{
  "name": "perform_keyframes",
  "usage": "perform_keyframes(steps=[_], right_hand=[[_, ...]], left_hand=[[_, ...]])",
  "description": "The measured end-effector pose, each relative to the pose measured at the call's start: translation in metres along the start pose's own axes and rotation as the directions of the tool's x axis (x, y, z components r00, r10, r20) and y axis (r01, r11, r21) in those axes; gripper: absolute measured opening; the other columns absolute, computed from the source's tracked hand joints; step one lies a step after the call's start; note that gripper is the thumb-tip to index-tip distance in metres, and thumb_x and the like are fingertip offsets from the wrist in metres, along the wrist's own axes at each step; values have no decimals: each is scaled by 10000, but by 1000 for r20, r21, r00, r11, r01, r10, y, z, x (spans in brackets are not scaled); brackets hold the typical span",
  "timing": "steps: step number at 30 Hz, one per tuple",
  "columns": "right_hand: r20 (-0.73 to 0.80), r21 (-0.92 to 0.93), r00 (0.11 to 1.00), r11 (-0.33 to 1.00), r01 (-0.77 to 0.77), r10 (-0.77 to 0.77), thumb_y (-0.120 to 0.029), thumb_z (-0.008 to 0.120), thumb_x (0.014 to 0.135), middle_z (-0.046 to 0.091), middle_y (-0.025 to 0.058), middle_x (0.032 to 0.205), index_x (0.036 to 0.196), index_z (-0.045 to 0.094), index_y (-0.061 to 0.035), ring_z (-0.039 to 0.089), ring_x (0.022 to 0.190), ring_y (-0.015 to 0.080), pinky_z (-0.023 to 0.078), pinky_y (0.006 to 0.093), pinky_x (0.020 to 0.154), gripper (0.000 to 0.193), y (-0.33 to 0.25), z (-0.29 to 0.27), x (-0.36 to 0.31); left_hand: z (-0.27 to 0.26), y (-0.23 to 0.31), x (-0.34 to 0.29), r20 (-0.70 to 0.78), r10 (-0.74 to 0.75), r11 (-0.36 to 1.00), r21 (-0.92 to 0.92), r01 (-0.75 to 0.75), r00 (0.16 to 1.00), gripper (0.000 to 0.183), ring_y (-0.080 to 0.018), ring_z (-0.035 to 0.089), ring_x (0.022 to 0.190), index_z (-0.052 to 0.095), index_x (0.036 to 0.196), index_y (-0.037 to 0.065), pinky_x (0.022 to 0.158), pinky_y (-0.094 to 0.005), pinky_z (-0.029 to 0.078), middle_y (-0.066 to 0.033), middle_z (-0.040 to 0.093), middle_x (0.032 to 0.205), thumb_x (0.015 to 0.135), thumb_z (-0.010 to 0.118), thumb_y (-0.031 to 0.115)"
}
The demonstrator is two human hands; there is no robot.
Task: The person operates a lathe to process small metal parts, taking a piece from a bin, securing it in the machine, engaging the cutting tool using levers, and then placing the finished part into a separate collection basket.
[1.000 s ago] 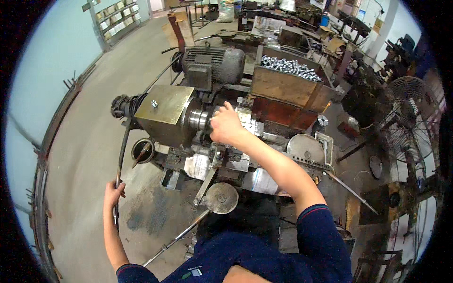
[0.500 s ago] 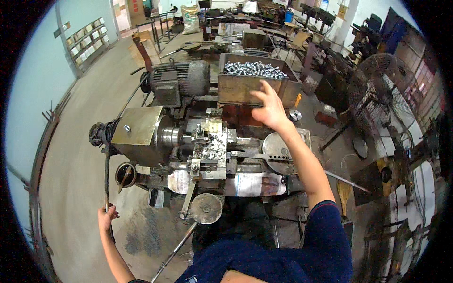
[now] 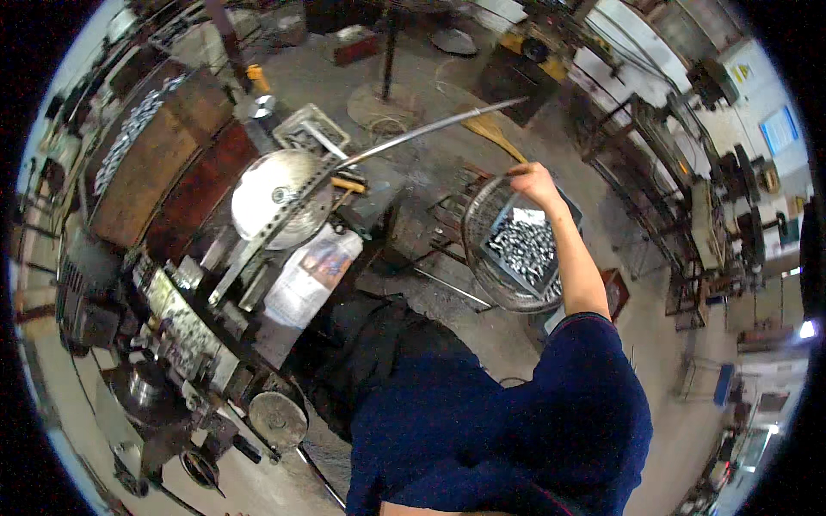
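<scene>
Just at the basket rim, the right hand curls, both hands' grip unclear.

- Yellow sign on the white wall: too small to read.
- Blue notice, same wall: unreadable.
- Printed sheet by the lathe: print and picture blurred.

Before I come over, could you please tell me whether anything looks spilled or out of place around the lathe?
Dark metal chips lie scattered over the lathe carriage, which looks untidy, though they may be ordinary machining waste. Nothing looks plainly damaged.
</scene>
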State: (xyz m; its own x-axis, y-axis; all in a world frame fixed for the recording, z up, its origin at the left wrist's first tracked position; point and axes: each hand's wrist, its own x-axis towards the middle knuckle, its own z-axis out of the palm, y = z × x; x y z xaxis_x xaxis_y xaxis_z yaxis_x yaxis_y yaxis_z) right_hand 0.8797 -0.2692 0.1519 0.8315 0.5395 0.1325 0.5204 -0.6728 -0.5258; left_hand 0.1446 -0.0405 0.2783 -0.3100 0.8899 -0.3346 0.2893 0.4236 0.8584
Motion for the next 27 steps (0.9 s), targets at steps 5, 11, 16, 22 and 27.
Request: perform_keyframes(steps=[5, 11, 16, 22, 27], right_hand=[[2, -491, 935, 815, -307, 354, -204, 565, 635, 648, 140, 822, 710, 646, -41, 613, 763, 301, 495, 339, 701, 198, 169, 22, -62], [416, -637, 856, 770, 35, 305, -258, 550, 677, 605, 183, 980, 814, 642, -3, 565, 976, 313, 463, 357, 831, 304, 193, 69, -51], [391, -617, 728, 747, -246, 563, -339, 572, 672, 554, 201, 1146, 1030, 598, -1, 530, 1090, 289, 430, 359, 914, 493, 113, 51, -46], [323, -565, 819, 791, -235, 474, -306, 515, 703, 593, 194, 1046, 907, 647, -18, 555, 1028, 294, 431, 350, 902, 376, 105, 41, -47], [184, -507, 823, 769, -389, 537, -323, 531, 697, 603, 180, 1031, 901, 662, -47, 568, 999, 293, 431, 344, 897, 368, 163, 75, -38]], left_hand=[[42, 30, -19, -18, 15, 998, 69, -13, 1000, 469, -275, 509, 1086, 426, 1259, 127, 968, -462, 335, -139, 511, 1198, 859, 462, 370], [66, 41, -55, -101, 127, 991, 60, -121, 987, 444, -282, 527, 1049, 491, 1204, 66, 939, -424, 374, -172, 541, 1143, 856, 462, 339], [52, 20, -45, -66, 324, 946, 58, -320, 944, 427, -296, 563, 962, 565, 1130, 34, 874, -406, 428, -198, 564, 1086, 844, 471, 338], [26, -25, -15, -2, 473, 881, 7, -473, 881, 437, -303, 570, 942, 559, 1129, 6, 856, -411, 438, -205, 567, 1075, 853, 464, 331], [17, -36, -2, -4, 464, 886, 1, -464, 886, 438, -305, 569, 945, 551, 1133, -9, 854, -416, 438, -209, 565, 1076, 862, 462, 323]])
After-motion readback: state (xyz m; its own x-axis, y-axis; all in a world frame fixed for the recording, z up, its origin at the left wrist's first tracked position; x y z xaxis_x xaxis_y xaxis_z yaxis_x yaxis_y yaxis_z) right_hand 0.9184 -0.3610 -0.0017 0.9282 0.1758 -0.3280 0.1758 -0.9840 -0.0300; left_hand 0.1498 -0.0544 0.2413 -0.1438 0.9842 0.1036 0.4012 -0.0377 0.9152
